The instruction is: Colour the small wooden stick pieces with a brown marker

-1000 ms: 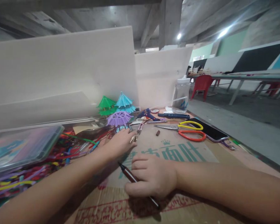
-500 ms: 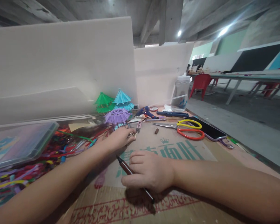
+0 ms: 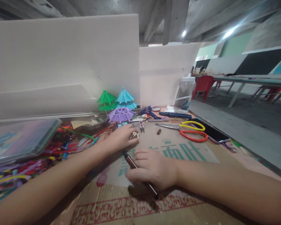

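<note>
In the head view, my right hand [image 3: 153, 168] is closed around a brown marker [image 3: 130, 161], its dark tip pointing up and left. My left hand [image 3: 123, 137] is closed on a small pale wooden piece [image 3: 135, 135], pinched between thumb and fingers; part of it is hidden. Just beyond that hand stands a purple paper-like pavilion roof [image 3: 122, 115], with a blue tiered roof [image 3: 124, 98] and a green one [image 3: 106, 100] behind. A short brown marker cap [image 3: 159, 131] lies on the printed cardboard. Small thread snips [image 3: 141, 126] rest near my left fingertips.
Yellow-and-red-handled scissors [image 3: 187, 129], a phone [image 3: 212, 131], a utility knife [image 3: 175, 115], a glue gun [image 3: 150, 112] and a clear bottle [image 3: 184, 93] sit at the back right. At left, a plastic case [image 3: 25, 137] lies over colourful strips [image 3: 21, 175]. White boards [image 3: 61, 62] stand behind.
My left hand has drawn back slightly from the pavilion roofs, and more of the wooden piece shows in it. The right hand still holds the marker. The view has shifted a little.
</note>
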`<state>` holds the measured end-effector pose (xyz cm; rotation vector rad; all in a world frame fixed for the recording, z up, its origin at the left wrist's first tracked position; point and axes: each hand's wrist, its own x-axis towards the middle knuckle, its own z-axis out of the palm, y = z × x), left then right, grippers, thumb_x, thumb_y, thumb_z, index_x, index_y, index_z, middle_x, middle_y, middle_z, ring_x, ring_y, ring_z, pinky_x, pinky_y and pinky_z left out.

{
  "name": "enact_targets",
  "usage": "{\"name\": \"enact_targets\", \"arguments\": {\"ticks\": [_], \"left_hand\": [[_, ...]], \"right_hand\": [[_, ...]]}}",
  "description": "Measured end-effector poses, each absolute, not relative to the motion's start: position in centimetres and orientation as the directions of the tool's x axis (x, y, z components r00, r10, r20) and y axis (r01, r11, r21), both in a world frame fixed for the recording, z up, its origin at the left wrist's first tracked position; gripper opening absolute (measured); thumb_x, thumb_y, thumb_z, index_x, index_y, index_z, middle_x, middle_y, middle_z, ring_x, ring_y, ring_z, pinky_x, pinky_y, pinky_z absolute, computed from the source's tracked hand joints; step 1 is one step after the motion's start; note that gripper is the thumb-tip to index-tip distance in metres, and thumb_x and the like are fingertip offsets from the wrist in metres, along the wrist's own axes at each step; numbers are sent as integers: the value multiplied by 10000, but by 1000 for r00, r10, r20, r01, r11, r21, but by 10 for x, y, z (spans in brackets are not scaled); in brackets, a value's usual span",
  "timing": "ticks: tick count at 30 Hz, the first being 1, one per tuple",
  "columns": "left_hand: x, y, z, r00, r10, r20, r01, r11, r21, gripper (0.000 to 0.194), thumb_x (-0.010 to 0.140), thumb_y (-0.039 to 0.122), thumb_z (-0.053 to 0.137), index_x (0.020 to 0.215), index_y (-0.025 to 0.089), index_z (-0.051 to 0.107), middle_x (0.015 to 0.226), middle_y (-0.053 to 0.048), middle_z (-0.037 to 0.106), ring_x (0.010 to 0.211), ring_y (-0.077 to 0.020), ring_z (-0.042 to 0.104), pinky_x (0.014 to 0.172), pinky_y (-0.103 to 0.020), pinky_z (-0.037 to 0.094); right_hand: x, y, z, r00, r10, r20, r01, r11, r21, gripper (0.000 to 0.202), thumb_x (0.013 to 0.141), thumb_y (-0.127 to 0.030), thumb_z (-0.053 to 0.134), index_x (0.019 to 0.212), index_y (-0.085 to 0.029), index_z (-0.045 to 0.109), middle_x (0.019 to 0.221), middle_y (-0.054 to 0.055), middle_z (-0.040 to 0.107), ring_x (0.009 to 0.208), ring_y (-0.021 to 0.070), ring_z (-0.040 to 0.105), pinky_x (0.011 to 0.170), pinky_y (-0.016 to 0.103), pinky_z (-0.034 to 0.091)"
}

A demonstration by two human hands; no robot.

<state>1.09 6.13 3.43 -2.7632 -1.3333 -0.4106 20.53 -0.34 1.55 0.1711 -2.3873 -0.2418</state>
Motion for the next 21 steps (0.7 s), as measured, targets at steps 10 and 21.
{"name": "enact_targets", "arguments": {"ticks": [10,21], "left_hand": [[-28,-17,7,558,780,282,693,-625,360,295,958,372,629,1211,230,684,1092,-74,696,1055,-247,649,923,-388,522],[-45,-29,-6,661,656,365,668,-735,111,206,1025,241,482,1112,194,663,971,-64,677,918,-236,645,813,-380,525]], "right_hand": [[207,8,16,-499,618,608,150,752,-642,244,1018,-352,530,1071,-192,706,828,42,712,727,154,650,677,284,512],[199,13,21,-413,877,245,304,386,-871,75,939,-277,560,948,-207,584,687,-16,657,645,138,635,622,269,502]]}}
